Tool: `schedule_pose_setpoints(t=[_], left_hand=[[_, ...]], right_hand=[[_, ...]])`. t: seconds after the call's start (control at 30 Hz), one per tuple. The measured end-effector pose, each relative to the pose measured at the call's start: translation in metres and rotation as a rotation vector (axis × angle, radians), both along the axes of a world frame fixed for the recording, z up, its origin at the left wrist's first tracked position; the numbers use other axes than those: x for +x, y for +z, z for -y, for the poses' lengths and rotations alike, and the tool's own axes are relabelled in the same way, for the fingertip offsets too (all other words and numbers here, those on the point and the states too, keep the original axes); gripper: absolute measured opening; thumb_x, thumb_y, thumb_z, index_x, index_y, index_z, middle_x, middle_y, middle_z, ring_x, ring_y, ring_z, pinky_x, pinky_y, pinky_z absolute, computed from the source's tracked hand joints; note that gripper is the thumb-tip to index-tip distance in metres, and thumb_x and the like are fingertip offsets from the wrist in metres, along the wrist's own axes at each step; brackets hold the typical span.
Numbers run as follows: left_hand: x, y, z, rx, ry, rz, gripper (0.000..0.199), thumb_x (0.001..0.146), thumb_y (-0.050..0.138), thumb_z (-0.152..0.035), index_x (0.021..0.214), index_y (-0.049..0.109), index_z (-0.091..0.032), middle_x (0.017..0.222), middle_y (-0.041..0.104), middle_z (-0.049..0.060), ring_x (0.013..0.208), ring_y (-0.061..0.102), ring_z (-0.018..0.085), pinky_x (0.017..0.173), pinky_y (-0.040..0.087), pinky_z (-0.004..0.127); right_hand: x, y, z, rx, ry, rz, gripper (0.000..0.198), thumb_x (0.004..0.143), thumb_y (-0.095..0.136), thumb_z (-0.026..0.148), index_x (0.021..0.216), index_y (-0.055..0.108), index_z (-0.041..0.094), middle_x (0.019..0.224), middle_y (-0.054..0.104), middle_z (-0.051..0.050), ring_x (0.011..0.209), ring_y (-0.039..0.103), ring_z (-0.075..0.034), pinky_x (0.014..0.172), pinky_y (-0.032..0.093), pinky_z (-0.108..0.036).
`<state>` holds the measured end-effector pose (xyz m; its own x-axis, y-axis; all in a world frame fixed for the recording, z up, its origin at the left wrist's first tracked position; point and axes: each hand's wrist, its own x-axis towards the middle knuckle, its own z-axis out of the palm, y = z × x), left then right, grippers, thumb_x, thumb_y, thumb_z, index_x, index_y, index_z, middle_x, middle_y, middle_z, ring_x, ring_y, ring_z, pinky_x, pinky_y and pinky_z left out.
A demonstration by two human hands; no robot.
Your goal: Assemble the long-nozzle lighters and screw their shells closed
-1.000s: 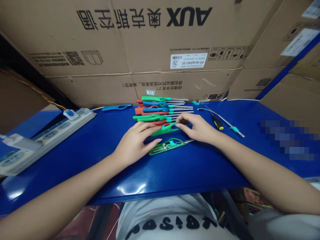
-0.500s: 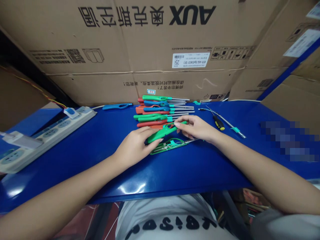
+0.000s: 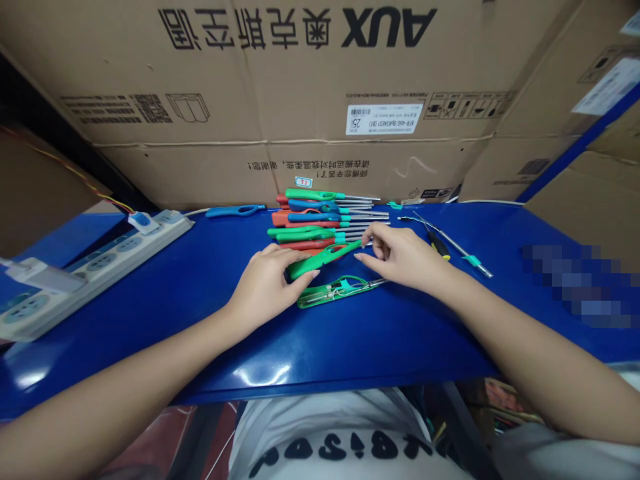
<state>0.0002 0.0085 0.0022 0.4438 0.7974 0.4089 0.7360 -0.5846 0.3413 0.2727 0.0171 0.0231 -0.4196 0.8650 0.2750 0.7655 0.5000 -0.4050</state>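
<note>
My left hand grips one end of a green lighter casing half, thumb below and fingers above, holding it tilted over the table. At the casing's narrow end is my right hand, its index fingertip at the tip and its thumb apart below. Under them on the table lies an opened green lighter, its inner parts, a white wire and a metal tube showing. Just behind, several finished-looking stick lighters in green, blue, red and orange lie in a stack, metal tubes pointing right.
A black and yellow screwdriver and a loose metal tube with a teal piece lie right. A blue casing piece lies back left. A white power strip runs along the left. A large cardboard box walls the back.
My right hand has loosened its pinch on the casing's narrow end, thumb and index now apart. The casing has shifted slightly left and down in my left hand.
</note>
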Motion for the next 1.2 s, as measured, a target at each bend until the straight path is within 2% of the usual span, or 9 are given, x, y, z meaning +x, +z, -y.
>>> schedule_pose_setpoints(t=[0.07, 0.17, 0.4, 0.53, 0.7, 0.9, 1.03, 1.2], left_hand=[[0.001, -0.004, -0.001, -0.035, 0.0, 0.011, 0.03, 0.091, 0.066, -0.042, 0.108, 0.075, -0.019, 0.104, 0.078, 0.007, 0.096, 0.066, 0.028, 0.085, 0.054, 0.042], [0.003, -0.009, -0.001, -0.093, -0.031, 0.061, 0.029, 0.089, 0.067, -0.04, 0.106, 0.074, -0.018, 0.104, 0.078, 0.007, 0.099, 0.067, 0.028, 0.089, 0.054, 0.042], [0.005, -0.012, 0.002, -0.157, -0.048, 0.086, 0.032, 0.088, 0.067, -0.041, 0.109, 0.072, -0.017, 0.109, 0.077, 0.009, 0.096, 0.071, 0.028, 0.091, 0.056, 0.045], [0.007, -0.011, 0.004, -0.164, -0.081, 0.084, 0.028, 0.087, 0.068, -0.038, 0.105, 0.073, -0.017, 0.108, 0.077, 0.009, 0.097, 0.072, 0.028, 0.092, 0.056, 0.043], [0.008, -0.011, 0.005, -0.16, -0.075, 0.06, 0.028, 0.086, 0.068, -0.036, 0.106, 0.073, -0.017, 0.108, 0.077, 0.009, 0.098, 0.071, 0.028, 0.094, 0.055, 0.043], [0.007, -0.013, 0.004, -0.168, -0.072, 0.049, 0.03, 0.086, 0.069, -0.038, 0.108, 0.072, -0.017, 0.11, 0.076, 0.009, 0.099, 0.071, 0.028, 0.093, 0.056, 0.043], [0.006, -0.014, 0.003, -0.162, -0.081, 0.049, 0.028, 0.086, 0.069, -0.037, 0.107, 0.072, -0.018, 0.111, 0.076, 0.008, 0.101, 0.071, 0.028, 0.094, 0.055, 0.043], [0.007, -0.013, 0.004, -0.158, -0.086, 0.045, 0.027, 0.086, 0.068, -0.037, 0.106, 0.072, -0.019, 0.111, 0.076, 0.008, 0.104, 0.07, 0.029, 0.095, 0.055, 0.044]], right_hand=[[0.001, 0.002, 0.001, -0.007, 0.185, 0.068, 0.014, 0.088, 0.067, 0.032, 0.09, 0.061, 0.019, 0.076, 0.06, -0.001, 0.068, 0.054, -0.014, 0.062, 0.037, -0.026], [-0.001, 0.001, 0.003, -0.1, 0.391, 0.115, 0.011, 0.09, 0.066, 0.029, 0.093, 0.065, 0.019, 0.092, 0.065, -0.004, 0.076, 0.056, -0.014, 0.065, 0.039, -0.025], [-0.007, -0.003, 0.005, -0.197, 0.463, 0.058, 0.003, 0.089, 0.064, 0.018, 0.086, 0.063, 0.016, 0.085, 0.061, -0.002, 0.069, 0.053, -0.012, 0.062, 0.039, -0.023], [-0.005, 0.0, 0.005, -0.221, 0.508, 0.039, 0.006, 0.088, 0.065, 0.019, 0.084, 0.064, 0.016, 0.079, 0.06, -0.001, 0.065, 0.051, -0.01, 0.061, 0.04, -0.022], [-0.003, 0.001, 0.005, -0.244, 0.529, 0.026, 0.004, 0.088, 0.063, 0.017, 0.087, 0.067, 0.015, 0.082, 0.062, -0.002, 0.066, 0.052, -0.01, 0.062, 0.041, -0.022], [-0.004, -0.006, 0.001, -0.253, 0.435, -0.017, 0.005, 0.088, 0.066, 0.02, 0.092, 0.064, 0.017, 0.075, 0.059, 0.001, 0.065, 0.053, -0.01, 0.06, 0.04, -0.021], [-0.003, -0.01, 0.0, -0.133, 0.412, 0.005, 0.013, 0.09, 0.067, 0.029, 0.094, 0.06, 0.019, 0.08, 0.059, 0.0, 0.07, 0.054, -0.013, 0.063, 0.04, -0.024], [0.001, -0.008, -0.001, 0.039, 0.328, 0.183, 0.019, 0.094, 0.062, 0.036, 0.105, 0.06, 0.021, 0.108, 0.064, -0.007, 0.088, 0.06, -0.019, 0.068, 0.04, -0.027]])
